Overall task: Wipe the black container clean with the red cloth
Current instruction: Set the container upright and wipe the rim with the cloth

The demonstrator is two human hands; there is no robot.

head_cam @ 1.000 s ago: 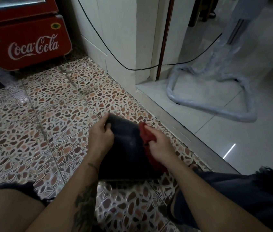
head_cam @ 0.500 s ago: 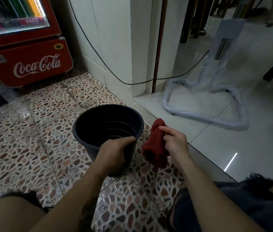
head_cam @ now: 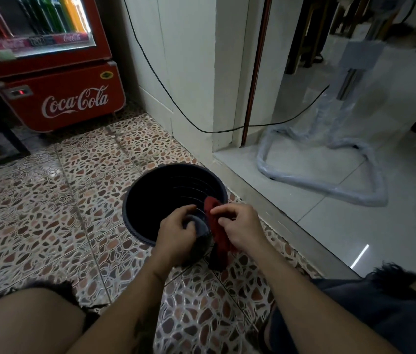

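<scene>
A round black container stands upright on the patterned tile floor, its open mouth facing up at me. My left hand grips its near rim, thumb over the edge. My right hand holds the red cloth against the near right part of the rim. The cloth drapes over the edge and hangs down the outer wall to the floor. The container's bottom is dark and hard to make out.
A red Coca-Cola fridge stands at the back left. A white wall corner with a hanging black cable lies behind the container. A metal threshold and a plastic-wrapped stand are to the right. My knees frame the bottom.
The container went from lying on its side to standing upright. My right hand brought the cloth from beside the container onto its near rim. The view tilted up.
</scene>
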